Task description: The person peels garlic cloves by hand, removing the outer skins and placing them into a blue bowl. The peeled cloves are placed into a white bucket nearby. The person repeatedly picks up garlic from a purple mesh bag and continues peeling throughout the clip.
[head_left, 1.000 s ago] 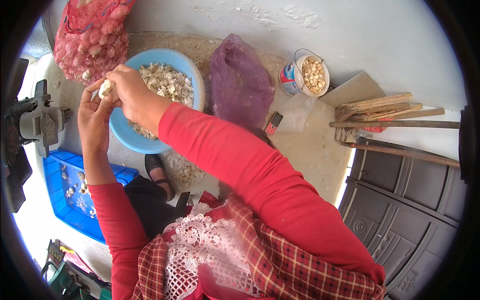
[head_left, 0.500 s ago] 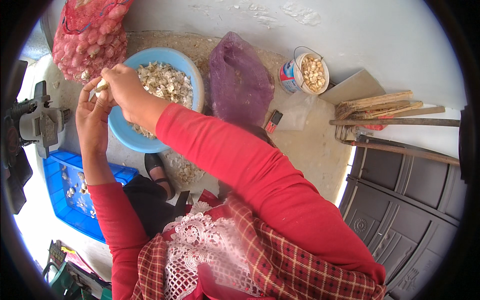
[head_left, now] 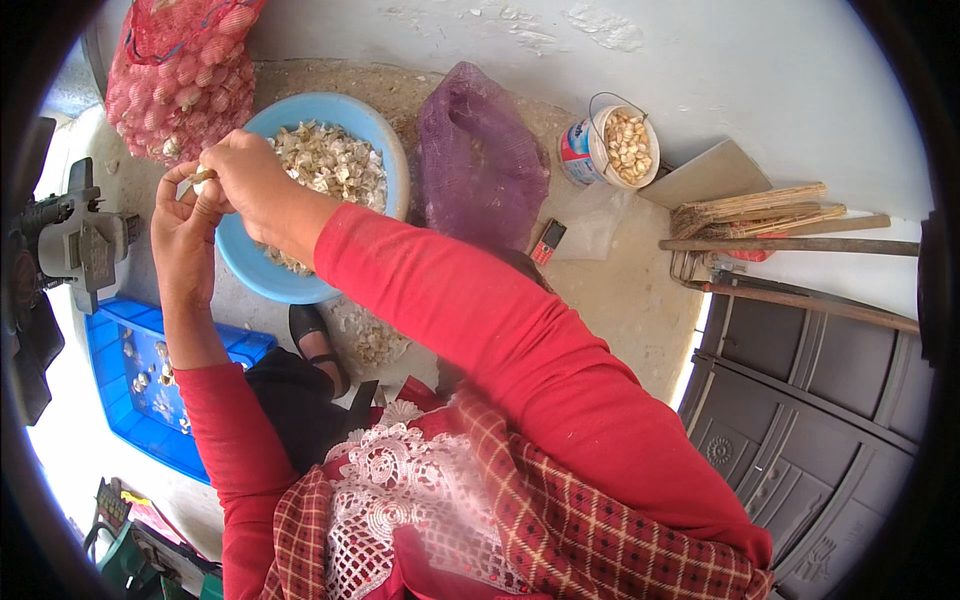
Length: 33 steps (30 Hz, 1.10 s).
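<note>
1. Clearly, the garlic bulb [head_left: 201,186] is up at the fingertips, at the left rim of the basin in this view, where two hands can get at something so small.
2. The left hand [head_left: 187,228] has its thumb and fingers together, clamped on the bulb; that pinch probably steadies it while leaving its brownish end exposed.
3. The right hand [head_left: 252,172] reaches across from the other side, curled up against the bulb and the left fingers. Its own fingertips are hidden, so I cannot tell whether they are clamped on the bulb or on something else.
4. The light-blue basin [head_left: 396,170] holds a heap of loose, papery skins [head_left: 335,165]; its place just beside the hands likely suits catching light scraps.
5. The red net sack [head_left: 185,90], full of bulbs, stands beyond the hands, seemingly close enough for an easy reach.
6. The blue tray [head_left: 130,425] lies near the left forearm with a few bulbs [head_left: 140,382] scattered inside.
7. The white bucket [head_left: 578,155] of pale cloves [head_left: 627,148] sits well apart by the wall, perhaps to stay clear of the skins.
8. Between basin and bucket lies a limp purple mesh sack [head_left: 475,160].
</note>
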### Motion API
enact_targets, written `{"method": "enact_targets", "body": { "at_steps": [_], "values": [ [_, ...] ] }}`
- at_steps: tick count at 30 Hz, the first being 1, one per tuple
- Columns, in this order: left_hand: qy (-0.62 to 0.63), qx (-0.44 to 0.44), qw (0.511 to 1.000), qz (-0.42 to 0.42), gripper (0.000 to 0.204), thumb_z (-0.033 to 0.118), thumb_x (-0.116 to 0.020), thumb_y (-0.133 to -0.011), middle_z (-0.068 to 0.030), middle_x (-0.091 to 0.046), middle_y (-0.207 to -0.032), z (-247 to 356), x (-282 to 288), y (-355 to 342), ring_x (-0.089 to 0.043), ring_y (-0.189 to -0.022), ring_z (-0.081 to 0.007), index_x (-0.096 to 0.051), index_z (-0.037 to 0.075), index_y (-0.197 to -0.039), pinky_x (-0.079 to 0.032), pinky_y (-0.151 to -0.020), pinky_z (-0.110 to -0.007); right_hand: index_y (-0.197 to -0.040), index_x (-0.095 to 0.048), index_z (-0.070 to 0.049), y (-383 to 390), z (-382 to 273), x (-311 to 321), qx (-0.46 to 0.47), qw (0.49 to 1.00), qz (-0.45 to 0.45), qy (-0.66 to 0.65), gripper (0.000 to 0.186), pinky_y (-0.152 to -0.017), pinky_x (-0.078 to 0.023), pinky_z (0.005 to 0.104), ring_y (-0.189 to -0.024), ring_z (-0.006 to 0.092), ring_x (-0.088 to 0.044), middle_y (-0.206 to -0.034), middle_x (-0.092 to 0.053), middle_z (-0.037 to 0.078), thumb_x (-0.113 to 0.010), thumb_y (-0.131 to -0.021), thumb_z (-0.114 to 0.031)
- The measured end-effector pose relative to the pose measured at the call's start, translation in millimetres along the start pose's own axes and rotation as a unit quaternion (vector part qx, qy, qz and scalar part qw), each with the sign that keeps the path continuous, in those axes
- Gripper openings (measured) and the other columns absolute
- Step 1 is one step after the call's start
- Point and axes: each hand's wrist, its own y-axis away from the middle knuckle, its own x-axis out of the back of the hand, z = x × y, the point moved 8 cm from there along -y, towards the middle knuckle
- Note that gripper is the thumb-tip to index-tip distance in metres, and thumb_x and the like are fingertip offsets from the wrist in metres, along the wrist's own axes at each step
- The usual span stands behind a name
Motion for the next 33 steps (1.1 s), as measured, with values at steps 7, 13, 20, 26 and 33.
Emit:
{"method": "enact_targets", "body": {
  "at_steps": [7, 13, 20, 26, 33],
  "values": [
    [-0.043, -0.041, 0.998, -0.021, 0.041, 0.004, -0.068, -0.090, -0.0112, -0.067, -0.110, 15, -23, 8, -0.064, -0.100, -0.0153, -0.047, 0.000, -0.125, -0.049, -0.087, -0.025, -0.095, -0.054, -0.001, -7, 2, 13, -0.013, 0.999, 0.020, -0.029, 0.010, -0.054, -0.048, 0.0332, -0.068, 0.0180, -0.059, -0.084, -0.057, 0.010, -0.052, -0.092, -0.011],
    [0.029, -0.028, 0.999, -0.016, 0.043, 0.004, -0.061, -0.095, -0.0128, -0.063, -0.122, 13, -18, 2, -0.062, -0.110, -0.0180, -0.044, -0.003, -0.133, -0.050, -0.094, -0.030, -0.093, -0.057, -0.007, -10, 6, 10, -0.010, 0.993, 0.033, -0.113, 0.019, -0.052, -0.043, 0.0314, -0.068, 0.0175, -0.058, -0.083, -0.061, 0.007, -0.046, -0.098, -0.022],
    [0.156, -0.002, 0.987, 0.031, 0.044, 0.006, -0.061, -0.096, -0.0121, -0.061, -0.124, 2, -3, -4, -0.062, -0.110, -0.0177, -0.048, -0.003, -0.136, -0.051, -0.093, -0.029, -0.090, -0.060, -0.006, 1, -1, 4, -0.026, 0.998, 0.030, -0.044, 0.016, -0.058, -0.045, 0.0289, -0.068, 0.0155, -0.058, -0.081, -0.062, 0.006, -0.057, -0.092, -0.021],
    [0.022, -0.007, 0.999, 0.037, 0.048, 0.006, -0.065, -0.093, -0.0086, -0.065, -0.116, 5, -8, -1, -0.062, -0.099, -0.0131, -0.050, -0.003, -0.138, -0.050, -0.087, -0.026, -0.087, -0.060, -0.001, 2, -4, 6, 0.000, 0.999, 0.039, 0.015, 0.011, -0.060, -0.049, 0.0310, -0.067, 0.0176, -0.061, -0.081, -0.063, 0.010, -0.065, -0.084, -0.010],
    [-0.097, -0.036, 0.995, -0.004, 0.053, 0.009, -0.066, -0.092, -0.0047, -0.065, -0.111, 18, -20, 4, -0.057, -0.090, -0.0092, -0.048, -0.001, -0.141, -0.047, -0.083, -0.023, -0.098, -0.061, -0.001, -6, -5, 19, -0.024, 0.998, 0.050, 0.016, 0.016, -0.062, -0.052, 0.0346, -0.072, 0.0214, -0.066, -0.088, -0.065, 0.013, -0.064, -0.091, -0.015]
  ]
}}
